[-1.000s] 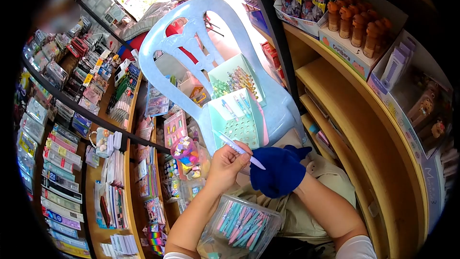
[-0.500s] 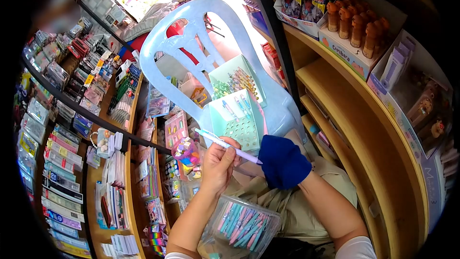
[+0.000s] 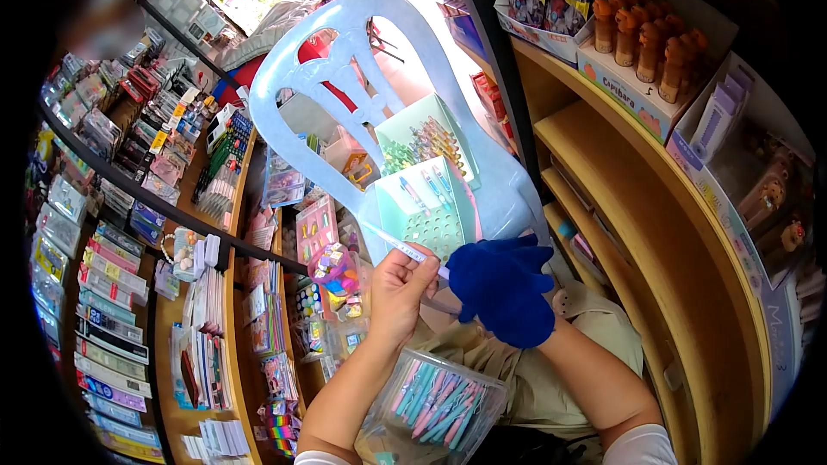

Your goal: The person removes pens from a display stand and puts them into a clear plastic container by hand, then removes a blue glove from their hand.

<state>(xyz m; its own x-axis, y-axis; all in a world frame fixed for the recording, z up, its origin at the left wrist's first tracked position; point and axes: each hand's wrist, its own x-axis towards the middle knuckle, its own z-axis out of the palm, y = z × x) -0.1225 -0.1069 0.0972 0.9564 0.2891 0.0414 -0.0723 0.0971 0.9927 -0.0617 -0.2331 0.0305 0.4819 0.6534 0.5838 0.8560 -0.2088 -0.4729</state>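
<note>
My bare left hand (image 3: 396, 293) pinches a slim pale blue and lavender pen (image 3: 389, 242) between thumb and fingers. My right hand (image 3: 504, 291) wears a dark blue glove and closes over the pen's right end, which is hidden there. Some gloved fingers stick out to the right. Below my hands, a clear plastic box (image 3: 494, 405) in my lap holds many pink, teal and lavender pens. In front, a mint green pen stand (image 3: 392, 211) with rows of holes has several pens upright at its back. Behind it is another mint holder (image 3: 439, 112) full of pens.
Both holders rest on a light blue plastic chair (image 3: 284, 112). Shelves of packaged stationery (image 3: 116, 293) line the left. On the right, a curved wooden shelf (image 3: 637, 215) carries display boxes, including a Capybara box (image 3: 616, 95). A tub of colourful small items (image 3: 334, 269) stands left of my hands.
My gloved right hand has shifted left and up onto the pen's end, its fingers now more spread. The end that showed before is covered. My left hand stays nearly in place.
</note>
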